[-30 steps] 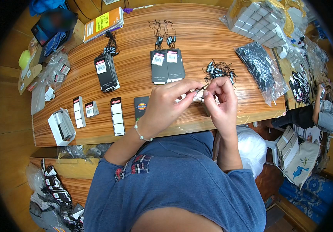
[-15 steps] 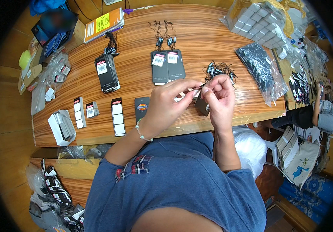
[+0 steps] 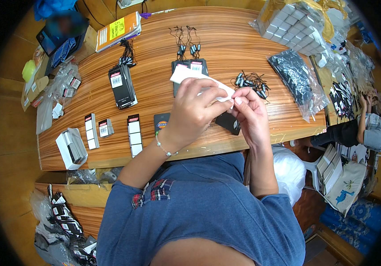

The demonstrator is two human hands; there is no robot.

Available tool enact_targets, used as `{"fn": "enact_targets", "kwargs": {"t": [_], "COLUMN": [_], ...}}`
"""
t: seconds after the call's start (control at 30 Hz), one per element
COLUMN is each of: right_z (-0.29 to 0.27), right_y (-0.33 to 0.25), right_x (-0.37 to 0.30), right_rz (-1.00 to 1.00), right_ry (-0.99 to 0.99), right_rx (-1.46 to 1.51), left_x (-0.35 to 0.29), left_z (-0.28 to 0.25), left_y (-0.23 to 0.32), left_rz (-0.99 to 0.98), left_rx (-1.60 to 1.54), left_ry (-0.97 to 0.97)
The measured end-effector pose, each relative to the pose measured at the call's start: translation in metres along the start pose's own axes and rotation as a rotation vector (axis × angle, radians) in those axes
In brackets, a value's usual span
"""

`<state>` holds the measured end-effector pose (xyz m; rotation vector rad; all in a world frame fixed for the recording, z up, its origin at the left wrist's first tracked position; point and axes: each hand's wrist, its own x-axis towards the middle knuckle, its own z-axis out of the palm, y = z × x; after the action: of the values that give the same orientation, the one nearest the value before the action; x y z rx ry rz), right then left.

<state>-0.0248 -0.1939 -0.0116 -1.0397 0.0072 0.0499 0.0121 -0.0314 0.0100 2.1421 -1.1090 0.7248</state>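
My left hand [image 3: 192, 106] is closed round a long white card [image 3: 182, 74], which slants over the tabletop with its plain side up. At the card's right end, my right hand [image 3: 251, 114] pinches with thumb and forefinger; whether a string lies between them is too small to tell. Below the hands a black hang tag [image 3: 229, 123] rests near the table's front edge, partly covered. Another black tag with a colored emblem [image 3: 161, 120] lies left of my left wrist. Beyond the hands are a heap of black strings with small grey toggles [image 3: 251, 84] and two piles of strung black tags [image 3: 196, 66].
On the wooden table [image 3: 150, 40] are a strung tag stack [image 3: 122, 86], sticker strips [image 3: 135, 135], a white box of cards [image 3: 71, 148] and a bagged black bundle [image 3: 295, 77]. Small white boxes [image 3: 294, 26] stand far right. Another person [image 3: 372, 128] is at the right.
The card has swung up and turned its white side into view, now reaching over the left strung pile. My left hand has turned over with it; my right hand stays about where it was.
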Motion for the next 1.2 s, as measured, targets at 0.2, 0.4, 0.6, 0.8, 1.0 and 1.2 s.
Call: {"fn": "enact_targets", "kwargs": {"t": [0.2, 0.4, 0.6, 0.8, 1.0, 1.2], "right_z": [-0.011, -0.03, -0.021, 0.004, 0.001, -0.001], "right_y": [-0.003, -0.019, -0.016, -0.014, -0.016, -0.031], "right_x": [0.008, 0.022, 0.023, 0.021, 0.02, 0.013], "right_rz": [-0.178, -0.3, -0.151, -0.121, -0.2, -0.23], "right_ry": [0.236, -0.101, -0.456, -0.352, -0.238, -0.162], "right_rx": [0.104, 0.459, 0.824, 0.788, 0.457, 0.507], "left_x": [-0.005, 0.001, -0.004, 0.001, -0.002, -0.001], "left_z": [0.003, -0.003, 0.009, 0.015, 0.016, 0.018], "left_y": [0.004, -0.009, -0.015, -0.011, -0.015, -0.01], "left_rz": [0.133, 0.03, -0.087, -0.086, -0.614, -0.659], "left_rx": [0.079, -0.094, -0.275, -0.272, -1.125, -0.994], "left_ry": [-0.039, -0.069, 0.051, -0.014, -0.233, -0.161]}}
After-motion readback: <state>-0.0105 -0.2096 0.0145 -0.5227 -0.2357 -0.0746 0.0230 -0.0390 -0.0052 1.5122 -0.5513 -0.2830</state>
